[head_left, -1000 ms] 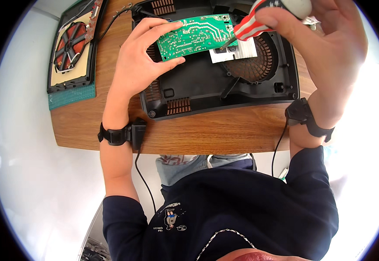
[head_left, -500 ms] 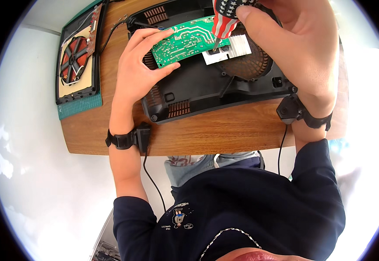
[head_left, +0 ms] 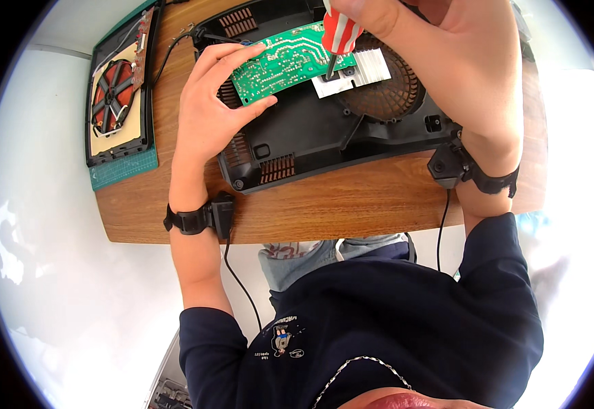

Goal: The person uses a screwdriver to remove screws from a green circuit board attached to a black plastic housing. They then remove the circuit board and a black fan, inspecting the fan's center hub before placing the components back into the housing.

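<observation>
My left hand (head_left: 205,116) grips the left end of a green circuit board (head_left: 280,68), thumb at its near edge and fingers along its far edge. A silvery finned heat sink (head_left: 373,68) sits at the board's right end. High in the picture, my right hand (head_left: 450,65) is closed on a screwdriver (head_left: 341,34) with a red and white striped handle. Its shaft slants down to the heat sink beside the board's edge; the screw under the tip is too small to make out. My right fingertips are partly cut off by the upper edge.
Beneath the board lies a black plastic housing (head_left: 310,151) with vent slots and a round fan grille (head_left: 406,95). At the left, an opened black panel with a red coil (head_left: 113,95) rests on a green cutting mat (head_left: 130,169). Everything stands on a wooden table (head_left: 324,211).
My right hand and the screwdriver have shifted slightly left and up. The board and housing have moved a little left, with my left hand still on the board.
</observation>
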`<action>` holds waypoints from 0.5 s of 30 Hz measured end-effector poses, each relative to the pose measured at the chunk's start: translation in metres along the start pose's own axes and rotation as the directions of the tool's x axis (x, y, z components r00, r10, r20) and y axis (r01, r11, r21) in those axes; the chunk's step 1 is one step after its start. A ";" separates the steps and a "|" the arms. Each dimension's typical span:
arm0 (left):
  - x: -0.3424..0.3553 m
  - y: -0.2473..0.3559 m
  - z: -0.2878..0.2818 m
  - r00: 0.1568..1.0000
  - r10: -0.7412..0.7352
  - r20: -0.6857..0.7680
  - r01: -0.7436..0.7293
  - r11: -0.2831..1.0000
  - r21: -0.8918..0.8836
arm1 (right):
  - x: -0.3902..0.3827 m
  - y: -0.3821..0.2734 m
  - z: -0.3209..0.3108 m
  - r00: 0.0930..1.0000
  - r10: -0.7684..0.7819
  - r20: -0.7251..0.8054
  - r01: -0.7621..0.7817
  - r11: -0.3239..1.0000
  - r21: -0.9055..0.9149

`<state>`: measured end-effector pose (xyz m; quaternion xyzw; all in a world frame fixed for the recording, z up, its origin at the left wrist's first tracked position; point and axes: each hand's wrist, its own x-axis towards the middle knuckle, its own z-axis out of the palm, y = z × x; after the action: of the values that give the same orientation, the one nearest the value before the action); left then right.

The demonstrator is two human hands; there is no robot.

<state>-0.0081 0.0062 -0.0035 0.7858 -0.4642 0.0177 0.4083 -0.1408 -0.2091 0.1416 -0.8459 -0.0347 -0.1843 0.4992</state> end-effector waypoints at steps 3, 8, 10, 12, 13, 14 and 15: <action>0.000 0.001 0.000 1.000 0.000 0.000 0.000 1.000 0.010 | -0.002 0.011 -0.002 0.999 -0.052 0.002 0.052 0.998 0.018; -0.002 -0.001 -0.002 1.000 0.005 -0.001 -0.005 1.000 0.019 | 0.000 0.026 -0.009 0.989 -0.149 0.009 0.148 0.989 0.025; -0.002 -0.001 -0.002 1.000 0.004 -0.004 -0.004 1.000 0.014 | 0.002 0.031 -0.012 0.982 -0.187 0.038 0.188 0.982 -0.025; -0.002 -0.001 -0.001 1.000 0.002 -0.007 -0.002 1.000 0.009 | 0.004 0.034 -0.013 0.977 -0.197 0.083 0.208 0.967 -0.148; -0.001 0.000 -0.001 1.000 0.002 -0.007 -0.002 1.000 0.008 | 0.003 0.036 -0.010 0.980 -0.168 0.106 0.191 0.942 -0.276; -0.001 0.000 -0.001 1.000 0.003 -0.007 -0.003 1.000 0.006 | 0.003 0.037 -0.007 0.982 -0.137 0.129 0.178 0.899 -0.400; 0.000 0.000 -0.001 1.000 0.004 -0.009 -0.004 1.000 0.007 | 0.006 0.041 -0.007 0.971 -0.127 0.202 0.207 0.869 -0.448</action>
<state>-0.0081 0.0070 -0.0027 0.7862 -0.4639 0.0238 0.4075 -0.1275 -0.2366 0.1121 -0.9471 -0.1040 -0.1589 0.2587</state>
